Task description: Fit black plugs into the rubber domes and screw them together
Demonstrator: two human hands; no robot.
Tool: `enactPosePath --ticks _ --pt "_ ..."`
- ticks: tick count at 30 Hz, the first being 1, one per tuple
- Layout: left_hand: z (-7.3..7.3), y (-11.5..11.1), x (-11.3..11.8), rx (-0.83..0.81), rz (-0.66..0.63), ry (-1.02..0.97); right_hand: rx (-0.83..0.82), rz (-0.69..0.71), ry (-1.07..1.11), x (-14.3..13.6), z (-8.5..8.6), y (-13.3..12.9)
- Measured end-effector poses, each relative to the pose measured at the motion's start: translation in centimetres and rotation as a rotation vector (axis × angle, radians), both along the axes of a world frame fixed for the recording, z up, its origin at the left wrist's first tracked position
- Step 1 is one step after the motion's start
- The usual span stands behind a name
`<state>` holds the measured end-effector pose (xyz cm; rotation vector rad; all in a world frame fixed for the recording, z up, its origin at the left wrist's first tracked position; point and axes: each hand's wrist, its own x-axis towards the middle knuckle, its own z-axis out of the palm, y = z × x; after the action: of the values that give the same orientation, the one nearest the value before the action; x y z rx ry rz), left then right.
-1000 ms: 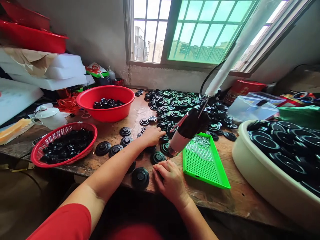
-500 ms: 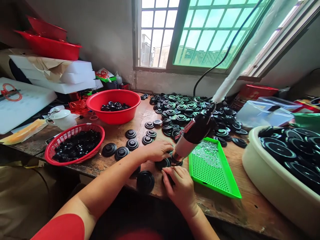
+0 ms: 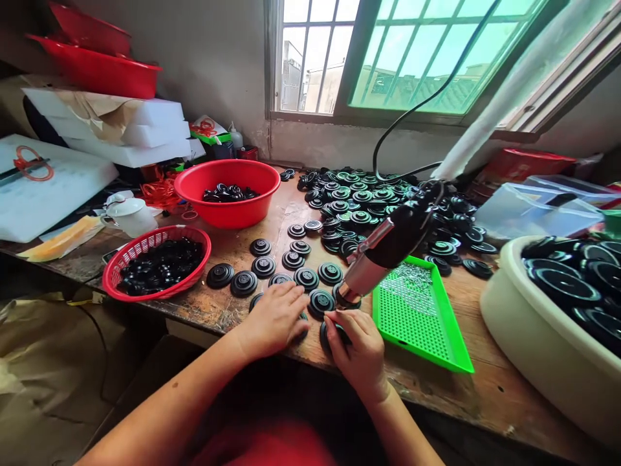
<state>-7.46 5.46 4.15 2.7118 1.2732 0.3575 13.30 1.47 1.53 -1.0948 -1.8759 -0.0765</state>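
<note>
My left hand point(image 3: 277, 318) lies palm down with its fingers stretched out, over a black stepped disc point(image 3: 301, 329) near the table's front edge. Whether it touches that disc, I cannot tell. My right hand point(image 3: 358, 343) has thumb and forefinger pinched together above another black disc point(image 3: 326, 339); what sits in the pinch is too small to make out. Close behind those fingertips is the lower end of a hanging electric screwdriver point(image 3: 366, 275), black and silver, tilted. Several similar discs point(image 3: 321, 302) lie flat around both hands.
Right of the screwdriver is a green perforated tray point(image 3: 412, 330) with small metal pieces. A cream tub point(image 3: 524, 336) of discs stands at the right. Behind lies a disc heap point(image 3: 359, 194). On the left are a red basket point(image 3: 111, 285) and a red basin point(image 3: 228, 217) of black parts.
My left hand has moved left and toward the table's front edge, away from the screwdriver, uncovering discs there. My right hand stays pinched near the screwdriver's lower end. The view has shifted slightly.
</note>
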Motion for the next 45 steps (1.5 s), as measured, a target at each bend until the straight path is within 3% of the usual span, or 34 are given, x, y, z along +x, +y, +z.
enactPosePath --ticks 3,5,9,13,17,22,24,26,28,30,31,34,37,41,45 --pt "1.9 5.3 1.0 0.042 0.12 0.022 0.001 0.013 -0.011 0.1 0.0 -0.1" --pt "2.7 8.4 1.3 0.012 0.078 0.097 -0.005 0.018 -0.036 0.1 -0.1 -0.1" --pt "2.5 11.2 0.7 0.011 0.058 0.175 -0.028 0.02 -0.066 -0.1 0.0 0.0" --pt "2.6 9.3 -0.8 0.032 0.146 0.21 -0.037 0.036 -0.068 -0.1 0.2 0.1" --pt "2.3 4.0 -2.4 0.026 0.139 0.12 -0.046 0.054 0.055 0.2 -0.2 -0.2" --pt "-1.7 -1.8 -2.2 -0.073 0.168 0.073 -0.16 -0.042 0.62 0.9 0.0 -0.4" --pt "-3.0 -2.4 -1.6 -0.072 0.212 0.091 -0.209 -0.125 0.847 1.6 1.2 0.4" --pt "-2.9 -1.6 -1.2 -0.069 0.188 0.074 -0.22 -0.172 0.939 2.6 2.5 2.0" --pt "-1.7 0.4 -1.2 -0.05 0.147 0.018 -0.232 -0.188 0.805 3.6 3.6 4.5" --pt "0.2 3.3 -1.4 -0.004 0.161 -0.041 -0.336 -0.099 0.427 4.3 3.9 7.4" --pt "1.0 4.8 -1.5 0.017 0.182 -0.05 -0.411 -0.047 0.172 4.4 3.8 8.9" --pt "2.4 9.0 -1.5 0.003 0.225 0.005 -0.49 -0.008 -0.07 4.2 3.0 12.0" --pt "1.7 11.2 -1.3 -0.032 0.215 0.042 -0.555 0.031 -0.246 4.3 2.5 13.1" --pt "-0.2 11.4 -1.3 -0.052 0.156 0.029 -0.616 0.045 -0.42 4.6 3.5 13.9" --pt "-0.6 11.4 -1.6 -0.053 0.131 0.0 -0.611 0.05 -0.495 1.7 4.6 17.0"
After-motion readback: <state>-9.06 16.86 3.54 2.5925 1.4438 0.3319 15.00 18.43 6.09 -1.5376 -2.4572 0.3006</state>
